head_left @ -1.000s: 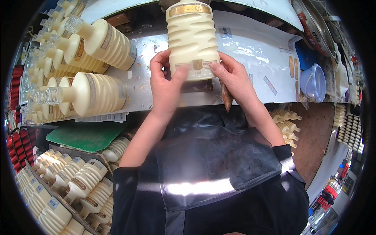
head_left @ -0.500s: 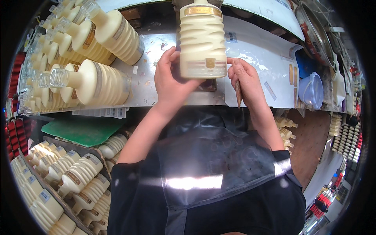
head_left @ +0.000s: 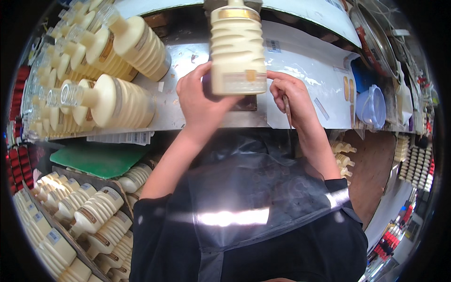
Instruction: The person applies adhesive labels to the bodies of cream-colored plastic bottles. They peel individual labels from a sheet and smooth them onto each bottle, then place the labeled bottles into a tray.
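A cream bottle (head_left: 237, 49) with wavy ridges stands in front of me, with a gold band near its shoulder and a pale strip with a small gold emblem low down. My left hand (head_left: 199, 96) curves round its lower left side, thumb along the base, the fingers partly hidden behind the bottle. On the other side, my right hand (head_left: 292, 96) has its index finger stretched to the bottle's lower right edge. Its other fingers are closed round a thin, brown, pointed tool (head_left: 287, 112) that hangs tip down; its exact kind is unclear.
Several cream bottles (head_left: 124, 101) with clear necks crowd the left of the metal bench (head_left: 167, 108). A white sheet (head_left: 291, 103) with gold labels (head_left: 346, 88) covers the right. Beyond stands a blue bucket (head_left: 372, 107). Below left, a green board (head_left: 98, 158) lies beside crated bottles (head_left: 98, 209).
The bottle has shifted slightly left and turned a little, its emblem now nearer the right edge. My left hand moved left too. My right hand still holds the pointed tool.
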A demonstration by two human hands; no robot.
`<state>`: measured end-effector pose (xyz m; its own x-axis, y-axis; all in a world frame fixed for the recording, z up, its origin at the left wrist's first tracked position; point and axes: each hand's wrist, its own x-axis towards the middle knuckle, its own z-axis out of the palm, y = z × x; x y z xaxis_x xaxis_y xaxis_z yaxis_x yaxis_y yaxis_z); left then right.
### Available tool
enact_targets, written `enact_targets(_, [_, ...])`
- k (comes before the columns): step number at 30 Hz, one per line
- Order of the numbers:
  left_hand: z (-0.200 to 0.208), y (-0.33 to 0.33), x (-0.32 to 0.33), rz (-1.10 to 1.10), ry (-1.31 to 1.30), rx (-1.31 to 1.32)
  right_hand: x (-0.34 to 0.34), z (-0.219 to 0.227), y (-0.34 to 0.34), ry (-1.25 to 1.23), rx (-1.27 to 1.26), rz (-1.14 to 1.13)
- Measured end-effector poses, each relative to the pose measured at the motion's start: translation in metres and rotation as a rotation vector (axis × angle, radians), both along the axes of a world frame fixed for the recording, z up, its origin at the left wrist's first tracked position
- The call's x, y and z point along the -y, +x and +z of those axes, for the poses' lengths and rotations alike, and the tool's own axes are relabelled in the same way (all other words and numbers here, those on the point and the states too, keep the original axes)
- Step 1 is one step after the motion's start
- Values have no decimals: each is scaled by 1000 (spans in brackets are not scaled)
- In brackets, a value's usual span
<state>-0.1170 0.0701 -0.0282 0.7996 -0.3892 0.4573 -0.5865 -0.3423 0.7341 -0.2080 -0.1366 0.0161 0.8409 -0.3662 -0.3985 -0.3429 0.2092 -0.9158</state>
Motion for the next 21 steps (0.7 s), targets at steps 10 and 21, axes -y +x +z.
enact_targets(10, [-18, 4, -4, -226, -485, -655, -9, 34, -16, -101, 123, 112])
enact_targets(21, [-11, 1, -1, -180, -325, -457, 4, 6, -10, -67, 33, 119])
